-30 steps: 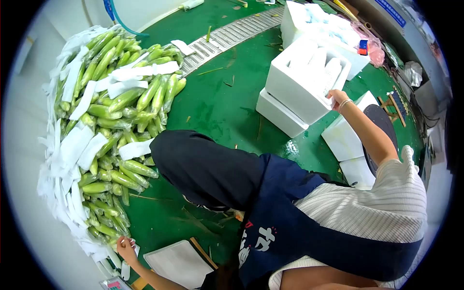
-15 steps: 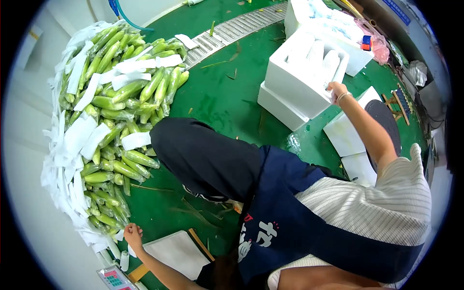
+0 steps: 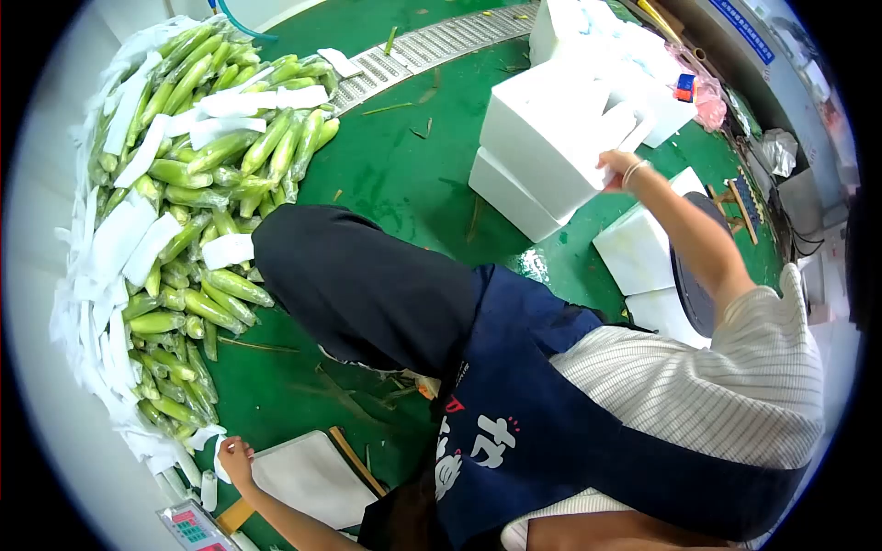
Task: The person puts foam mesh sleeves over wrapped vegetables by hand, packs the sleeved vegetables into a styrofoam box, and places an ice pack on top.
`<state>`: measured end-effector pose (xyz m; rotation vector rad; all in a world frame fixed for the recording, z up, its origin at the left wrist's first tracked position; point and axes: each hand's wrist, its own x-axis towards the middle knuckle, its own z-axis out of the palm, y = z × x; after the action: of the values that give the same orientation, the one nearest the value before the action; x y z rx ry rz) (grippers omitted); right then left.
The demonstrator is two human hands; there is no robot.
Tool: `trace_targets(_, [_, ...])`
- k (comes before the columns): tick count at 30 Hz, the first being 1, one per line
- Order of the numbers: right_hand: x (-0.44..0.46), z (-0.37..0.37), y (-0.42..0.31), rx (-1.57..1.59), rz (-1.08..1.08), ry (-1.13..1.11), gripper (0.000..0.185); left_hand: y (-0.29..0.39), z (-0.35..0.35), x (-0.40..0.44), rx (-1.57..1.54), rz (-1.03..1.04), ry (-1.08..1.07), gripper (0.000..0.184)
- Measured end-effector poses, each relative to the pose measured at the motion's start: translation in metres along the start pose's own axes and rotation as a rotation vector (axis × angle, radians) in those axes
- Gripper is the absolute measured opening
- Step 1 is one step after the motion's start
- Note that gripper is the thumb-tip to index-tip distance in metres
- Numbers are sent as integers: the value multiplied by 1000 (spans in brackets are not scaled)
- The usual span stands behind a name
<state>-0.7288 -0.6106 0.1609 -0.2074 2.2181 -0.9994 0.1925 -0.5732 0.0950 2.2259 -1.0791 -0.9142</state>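
Observation:
My right hand is closed on the near right corner of a white foam box, which rests on another white foam box. White net-covered pieces show inside the upper box. Low on the left, my left hand has its fingers curled against a thin white sleeve. It is beside the lower end of a large pile of green ears in clear wrapping, with white sleeves scattered over it.
A pale flat pad lies beside my left forearm, near a scale display. White boxes and a dark round seat stand at the right. A metal drain grate crosses the green floor.
The whole view has shifted left. My left hand has moved from loosely beside the pile to a white sleeve. My right hand stays on the box corner, whose contents now show less.

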Motion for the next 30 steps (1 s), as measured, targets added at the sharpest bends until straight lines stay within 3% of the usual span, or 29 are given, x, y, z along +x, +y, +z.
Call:
trace_targets(1, [-41,11,-14,52,6,150,32,3,2,-1,0,-1,5,11])
trace_targets(5, [-10,-13,-16,-74,52,74,30,14,4,9,-52,70,-46,10])
trace_targets(10, [-24,-1,0,3,-73,242,18,33,5,7,-33,91,13,16])
trace_targets(11, [13,-20,20,-102,-260,72,12,17,4,23,-61,88,-58,17])
trace_targets(12, [47,-30,33,-238,-320,91,15,-2,6,39,-1,188,-86,19])
trace_targets(13, [41,-25,26,-342,-409,104,19,34,12,19,340,359,-44,25])
trace_targets(14, [39,-20,25,-436,-513,84,22,-1,8,39,874,1064,115,29])
trace_targets(15, [34,-11,17,-495,-620,64,26,26,17,10,321,467,67,28])
trace_targets(17, [13,19,-34,-567,-891,31,33,56,5,-23,451,275,18,34])
trace_targets(18, [-19,38,-67,-588,-1054,12,37,40,8,-25,352,389,155,35])
trace_targets(20, [-89,82,-130,-583,-1355,-138,44,27,9,-29,431,439,132,36])
trace_targets(23, [-205,169,-172,-507,-1749,-543,55,51,-11,-80,523,228,106,32])
trace_targets(25, [-293,235,-181,-321,-1992,-753,46,58,-38,-123,643,111,46,36])
trace_targets(27, [-398,267,-177,-288,-2391,-834,39,45,-66,-195,594,74,206,34])
trace_targets(28, [-438,284,-165,-38,-2382,-1096,31,28,-72,-229,588,7,236,34])
trace_targets(30, [-462,325,-156,-106,-2474,-1222,25,-13,-83,-315,361,-149,603,33])
